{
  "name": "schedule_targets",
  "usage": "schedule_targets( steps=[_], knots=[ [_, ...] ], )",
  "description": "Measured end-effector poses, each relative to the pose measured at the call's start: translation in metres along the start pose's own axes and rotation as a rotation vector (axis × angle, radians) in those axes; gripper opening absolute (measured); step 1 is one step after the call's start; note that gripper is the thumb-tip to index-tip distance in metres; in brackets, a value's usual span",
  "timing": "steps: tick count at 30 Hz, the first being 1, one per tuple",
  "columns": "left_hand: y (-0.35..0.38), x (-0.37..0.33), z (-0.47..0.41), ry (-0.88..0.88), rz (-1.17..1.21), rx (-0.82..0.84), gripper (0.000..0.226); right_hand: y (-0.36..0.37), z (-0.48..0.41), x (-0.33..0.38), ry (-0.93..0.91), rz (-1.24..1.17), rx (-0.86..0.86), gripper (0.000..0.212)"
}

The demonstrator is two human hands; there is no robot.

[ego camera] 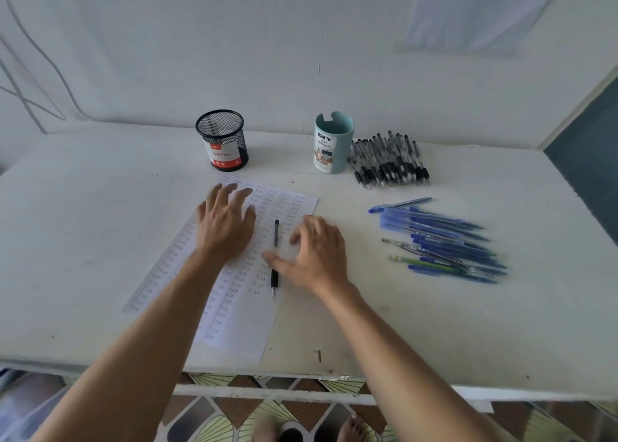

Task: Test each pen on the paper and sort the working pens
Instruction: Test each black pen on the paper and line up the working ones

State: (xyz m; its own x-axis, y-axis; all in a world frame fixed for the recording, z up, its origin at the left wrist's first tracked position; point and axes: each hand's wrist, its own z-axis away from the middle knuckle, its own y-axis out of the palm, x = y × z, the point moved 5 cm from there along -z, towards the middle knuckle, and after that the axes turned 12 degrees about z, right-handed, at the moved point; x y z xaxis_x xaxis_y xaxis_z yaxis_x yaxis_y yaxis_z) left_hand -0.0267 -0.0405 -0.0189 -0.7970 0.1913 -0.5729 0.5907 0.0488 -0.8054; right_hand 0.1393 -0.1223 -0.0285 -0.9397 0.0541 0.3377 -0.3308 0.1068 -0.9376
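A sheet of paper (240,308) lies slanted on the white worktop (434,324), covered in columns of the handwritten word "test". The left grip (227,227) rests palm down on the far left part of the sheet, fingers straight and spread, with nothing in it. The right grip (317,251) sits over the right edge of the sheet with its fingers loosely curled and nothing enclosed in them. Its thumb reaches left across the middle of 1 black pen (276,234). Whether the thumb actually presses on the pen cannot be told.

That pen lies flat on the paper between the 2 grips, running near to far, its tip at the near end.

At the far side of the worktop, a black mesh cup (222,140) with a red and white label stands to the left. A teal desk organizer (332,144) stands upright to its right. Just beside the organizer on the right lies a pile of black pens (389,160), side by side. Nearer, and well apart from the paper on the right, lies a pile of blue pens (441,241) with 1 green pen (424,263) among them. Below the near edge of the worktop, a patterned tiled floor (234,418) shows.
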Motion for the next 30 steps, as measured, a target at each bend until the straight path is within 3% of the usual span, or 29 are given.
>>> schedule_targets(
  steps=[3, 6, 8, 19, 24, 30],
  knots=[
    [0.012, 0.007, -0.001, 0.002, -0.094, 0.137, 0.05, 0.002, 0.001, 0.006, 0.038, -0.009, 0.068, 0.044],
    [0.014, 0.01, -0.001, -0.014, -0.118, 0.161, 0.052, -0.003, -0.003, 0.004, 0.092, -0.038, 0.044, 0.023],
    [0.014, 0.009, 0.0, -0.015, -0.129, 0.161, 0.053, -0.007, -0.004, 0.0, 0.129, -0.088, -0.029, 0.014],
    [0.016, 0.008, 0.0, 0.024, -0.127, 0.116, 0.051, -0.068, -0.033, -0.07, 0.346, -0.372, -0.573, 0.012],
    [0.018, 0.01, -0.002, 0.042, -0.132, 0.124, 0.055, -0.09, -0.087, -0.107, 0.495, -0.252, -0.46, 0.024],
    [0.018, 0.01, -0.001, 0.046, -0.129, 0.117, 0.049, -0.096, -0.132, -0.116, 0.432, -0.024, -0.387, 0.025]
  ],
)
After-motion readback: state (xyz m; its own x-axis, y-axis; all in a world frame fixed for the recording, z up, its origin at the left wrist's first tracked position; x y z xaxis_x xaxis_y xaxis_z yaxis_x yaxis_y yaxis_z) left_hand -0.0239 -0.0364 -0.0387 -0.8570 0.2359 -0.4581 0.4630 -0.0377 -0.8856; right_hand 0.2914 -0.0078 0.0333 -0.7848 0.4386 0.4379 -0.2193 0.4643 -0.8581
